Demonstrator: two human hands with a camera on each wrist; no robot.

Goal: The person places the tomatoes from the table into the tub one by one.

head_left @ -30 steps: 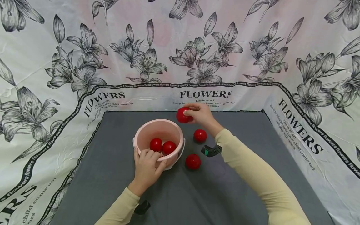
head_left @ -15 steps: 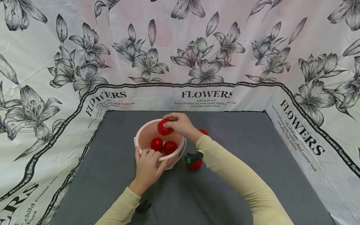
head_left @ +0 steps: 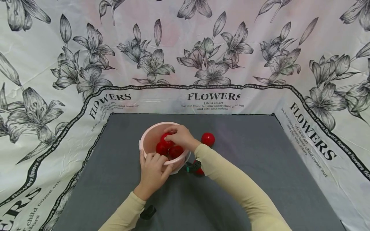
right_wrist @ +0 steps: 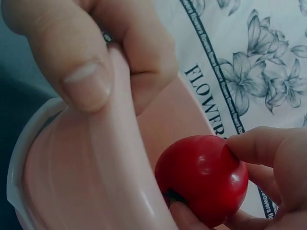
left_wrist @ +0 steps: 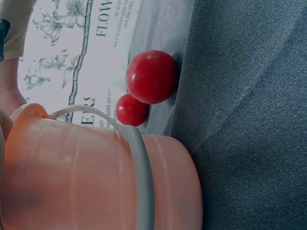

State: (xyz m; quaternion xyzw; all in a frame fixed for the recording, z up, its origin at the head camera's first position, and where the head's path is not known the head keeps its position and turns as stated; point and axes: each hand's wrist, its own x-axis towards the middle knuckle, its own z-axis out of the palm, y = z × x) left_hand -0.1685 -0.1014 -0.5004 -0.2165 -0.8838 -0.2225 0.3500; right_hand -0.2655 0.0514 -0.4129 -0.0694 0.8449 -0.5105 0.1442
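Curled round one red tomato, the fingers of the right hand hold it inside the mouth of a pink bucket, dark stem end turned down towards the rim in the right wrist view. Whether it touches the fruit beneath cannot be told.

Left hand: pinching the near rim, fingertips inside, thumb outside.

Bucket contents below: left-lying tomato; right-lying tomato, beside it.

Outside, to the right: far tomato; near tomato, mostly hidden by a black wrist device. White handle, hanging against the bucket's outer wall. Grey cloth under all.

Handling note, by judgement: the step looks like setting the tomato in. Best lowered until it rests on the others, then released softly, to avoid a bruising drop; rim best kept pinched against tipping.

Changes against half a second ago: held tomato lower, now close behind the two lying inside rather than up by the back rim; far tomato in full sight, formerly part-covered; near tomato more covered; left hand's hold unchanged.
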